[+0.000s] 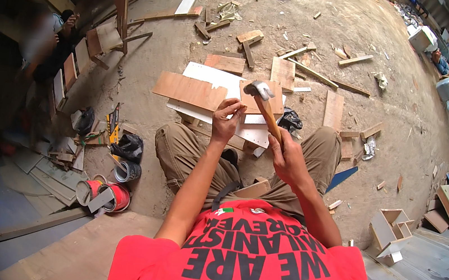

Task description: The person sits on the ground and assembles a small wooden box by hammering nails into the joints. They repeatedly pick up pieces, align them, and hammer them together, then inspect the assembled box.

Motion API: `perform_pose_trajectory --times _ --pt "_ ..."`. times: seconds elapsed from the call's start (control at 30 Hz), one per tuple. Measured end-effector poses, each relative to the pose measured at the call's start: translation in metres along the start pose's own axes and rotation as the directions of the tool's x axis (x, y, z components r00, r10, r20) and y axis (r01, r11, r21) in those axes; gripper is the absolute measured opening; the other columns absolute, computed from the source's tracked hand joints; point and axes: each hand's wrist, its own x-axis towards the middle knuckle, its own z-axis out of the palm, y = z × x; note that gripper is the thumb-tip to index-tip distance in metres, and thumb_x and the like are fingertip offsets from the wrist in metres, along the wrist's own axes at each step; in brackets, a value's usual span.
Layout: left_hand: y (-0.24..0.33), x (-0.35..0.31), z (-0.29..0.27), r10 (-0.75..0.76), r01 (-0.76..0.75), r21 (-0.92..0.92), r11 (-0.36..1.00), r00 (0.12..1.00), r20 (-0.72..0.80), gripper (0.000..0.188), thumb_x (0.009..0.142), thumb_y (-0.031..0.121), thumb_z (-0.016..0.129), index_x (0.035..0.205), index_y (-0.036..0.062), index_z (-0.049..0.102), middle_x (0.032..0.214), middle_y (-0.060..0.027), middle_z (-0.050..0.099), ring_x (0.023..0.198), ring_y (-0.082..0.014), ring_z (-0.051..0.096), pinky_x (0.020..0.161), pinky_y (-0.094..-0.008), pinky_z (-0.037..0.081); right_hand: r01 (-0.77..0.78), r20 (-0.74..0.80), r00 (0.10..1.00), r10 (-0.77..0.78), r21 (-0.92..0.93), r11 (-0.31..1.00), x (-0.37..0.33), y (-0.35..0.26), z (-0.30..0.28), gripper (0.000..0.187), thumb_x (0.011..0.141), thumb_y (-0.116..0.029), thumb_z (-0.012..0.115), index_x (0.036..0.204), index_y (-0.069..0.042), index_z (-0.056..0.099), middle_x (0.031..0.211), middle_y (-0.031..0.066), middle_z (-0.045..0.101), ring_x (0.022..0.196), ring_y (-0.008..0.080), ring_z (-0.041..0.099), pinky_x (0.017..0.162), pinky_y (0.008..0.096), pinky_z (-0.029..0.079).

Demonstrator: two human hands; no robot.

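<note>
My right hand (290, 159) is wrapped round the wooden handle of a claw hammer (270, 119). Its metal head is raised over a squarish piece of plywood (279, 97). My left hand (226, 120) is closed in a pinch at that piece's near left edge; whatever lies between the fingertips is too small to make out. Left of the pinch, a longer plywood strip (188, 90) with a ragged right end lies across white boards (205, 73). These boards rest in front of my knees, and part of their support is hidden.
Wood offcuts (283, 74) are strewn over the dirt floor ahead. To my left stand red cans (117, 198), a grey can (128, 171), black plastic bags (128, 148) and a yellow-handled saw (113, 125). A blue blade (340, 179) lies beside my right knee. A small wooden box (388, 232) sits at right.
</note>
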Motion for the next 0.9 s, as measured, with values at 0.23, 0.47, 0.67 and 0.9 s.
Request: perform_pose_trajectory --times 0.23,0.47,0.67,0.9 --pt "0.004 0.000 0.000 -0.002 0.002 -0.028 1.000 1.000 -0.012 0.014 0.085 0.005 0.074 0.099 0.0020 0.075 0.101 -0.0050 0.065 0.091 -0.0122 0.062 0.074 -0.0256 0.054 0.047 -0.026 0.999 -0.046 0.039 0.998 -0.003 -0.046 -0.019 0.027 0.100 -0.013 0.052 0.123 0.001 0.051 0.076 0.0213 0.061 0.065 0.0348 0.062 0.059 0.0401 0.046" --pt "-0.010 -0.001 0.001 -0.044 0.038 -0.121 0.992 0.998 -0.050 0.015 0.084 0.002 0.075 0.100 0.0003 0.075 0.101 -0.0049 0.066 0.090 -0.0123 0.062 0.074 -0.0250 0.053 -0.091 0.115 0.988 0.103 -0.100 0.991 -0.012 0.017 0.002 0.022 0.100 -0.013 0.052 0.114 0.004 0.053 0.076 0.0263 0.062 0.070 0.0430 0.064 0.060 0.0451 0.047" --pt "0.006 0.002 -0.006 0.020 -0.019 -0.024 1.000 1.000 0.006 0.013 0.084 0.002 0.074 0.097 0.0015 0.076 0.101 -0.0061 0.067 0.090 -0.0140 0.064 0.076 -0.0270 0.053 0.025 0.018 1.000 -0.024 -0.043 0.999 0.000 -0.038 -0.020 0.024 0.099 -0.011 0.053 0.119 0.003 0.050 0.070 0.0204 0.059 0.059 0.0326 0.060 0.056 0.0403 0.045" --pt "0.013 0.006 -0.005 0.139 -0.141 0.083 0.987 0.990 0.032 0.015 0.083 0.000 0.073 0.099 0.0009 0.074 0.098 -0.0074 0.067 0.087 -0.0171 0.067 0.074 -0.0285 0.054 -0.082 0.128 0.987 0.096 -0.111 0.990 -0.008 -0.006 -0.007 0.026 0.100 -0.015 0.052 0.118 0.004 0.051 0.072 0.0255 0.060 0.065 0.0433 0.061 0.059 0.0444 0.046"
